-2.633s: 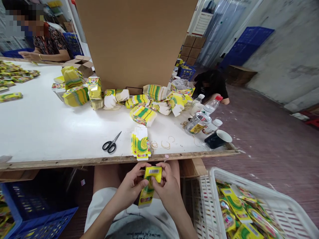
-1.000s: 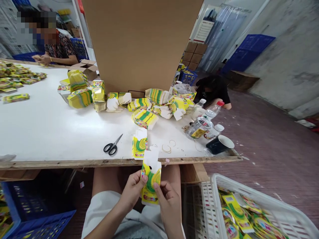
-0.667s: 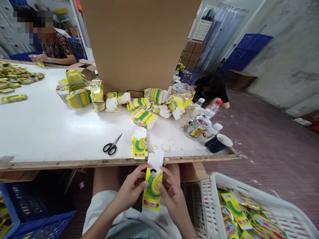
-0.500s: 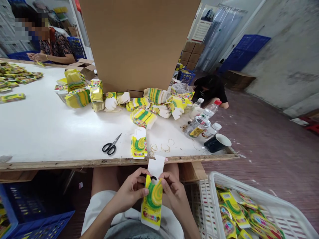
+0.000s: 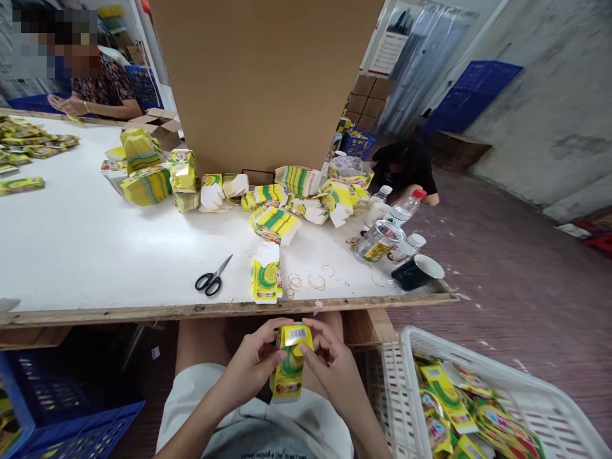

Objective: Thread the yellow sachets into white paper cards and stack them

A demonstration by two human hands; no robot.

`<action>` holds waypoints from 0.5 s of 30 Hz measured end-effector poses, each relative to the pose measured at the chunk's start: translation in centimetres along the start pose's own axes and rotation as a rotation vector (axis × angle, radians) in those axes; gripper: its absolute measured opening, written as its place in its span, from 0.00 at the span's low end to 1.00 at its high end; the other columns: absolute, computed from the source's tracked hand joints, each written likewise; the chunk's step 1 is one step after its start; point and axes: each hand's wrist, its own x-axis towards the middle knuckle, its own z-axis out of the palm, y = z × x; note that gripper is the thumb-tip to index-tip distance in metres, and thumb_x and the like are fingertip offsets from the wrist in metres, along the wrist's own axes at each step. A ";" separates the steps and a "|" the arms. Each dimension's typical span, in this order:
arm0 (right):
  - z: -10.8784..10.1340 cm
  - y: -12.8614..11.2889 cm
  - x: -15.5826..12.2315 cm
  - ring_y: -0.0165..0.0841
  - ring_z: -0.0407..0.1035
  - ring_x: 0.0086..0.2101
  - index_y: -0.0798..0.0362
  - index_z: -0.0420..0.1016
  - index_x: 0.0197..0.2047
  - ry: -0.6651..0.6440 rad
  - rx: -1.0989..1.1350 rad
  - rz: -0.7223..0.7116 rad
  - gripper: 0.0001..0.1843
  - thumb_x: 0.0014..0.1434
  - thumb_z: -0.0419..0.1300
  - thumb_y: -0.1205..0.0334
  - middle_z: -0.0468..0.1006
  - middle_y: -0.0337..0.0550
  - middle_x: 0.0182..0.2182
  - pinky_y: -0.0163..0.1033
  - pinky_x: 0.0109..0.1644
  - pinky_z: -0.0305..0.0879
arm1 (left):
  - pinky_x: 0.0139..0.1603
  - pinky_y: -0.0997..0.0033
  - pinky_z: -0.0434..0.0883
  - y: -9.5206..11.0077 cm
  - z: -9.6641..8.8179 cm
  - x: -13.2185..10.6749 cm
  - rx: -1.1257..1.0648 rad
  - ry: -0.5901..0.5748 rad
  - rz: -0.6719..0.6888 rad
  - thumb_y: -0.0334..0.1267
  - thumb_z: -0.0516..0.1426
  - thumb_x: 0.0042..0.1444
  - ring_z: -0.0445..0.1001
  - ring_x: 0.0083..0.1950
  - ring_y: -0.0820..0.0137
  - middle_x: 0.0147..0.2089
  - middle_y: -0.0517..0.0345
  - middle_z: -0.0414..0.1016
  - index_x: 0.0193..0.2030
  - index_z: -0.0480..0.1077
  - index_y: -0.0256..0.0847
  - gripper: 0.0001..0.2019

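Note:
Over my lap, both hands hold a small yellow and green carton point(image 5: 289, 370). A flap with a barcode lies folded over its front at the top end. My left hand point(image 5: 258, 354) grips the left edge, thumb on the front face. My right hand point(image 5: 329, 357) has its fingers at the top and right edge, with the thumb against the front near the flap. Just beyond, on the table point(image 5: 119, 255), lie flat yellow cartons point(image 5: 266, 274) with white flaps. Black-handled scissors point(image 5: 213, 276) are left of them, and several rubber bands point(image 5: 295, 280) lie to the right.
Bundles of flat cartons point(image 5: 275, 224) line a large cardboard box point(image 5: 268, 83). Bottles, a clear jar point(image 5: 380, 242) and a dark cup point(image 5: 417, 273) crowd the right corner. A white basket point(image 5: 406, 395) of cartons stands right, a blue crate point(image 5: 71, 408) left. Two other people are nearby.
The carton's white top flap, upright before, is now folded down over the front, showing a barcode. My right thumb has shifted onto the front near the flap.

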 end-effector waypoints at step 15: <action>1.6 0.1 0.3 0.31 0.65 0.26 0.50 0.75 0.48 0.124 -0.010 -0.084 0.17 0.56 0.64 0.54 0.74 0.38 0.29 0.35 0.31 0.63 | 0.42 0.69 0.73 0.5 0.8 0.0 -0.201 0.043 -0.094 0.38 0.62 0.56 0.79 0.43 0.63 0.44 0.49 0.81 0.57 0.65 0.41 0.22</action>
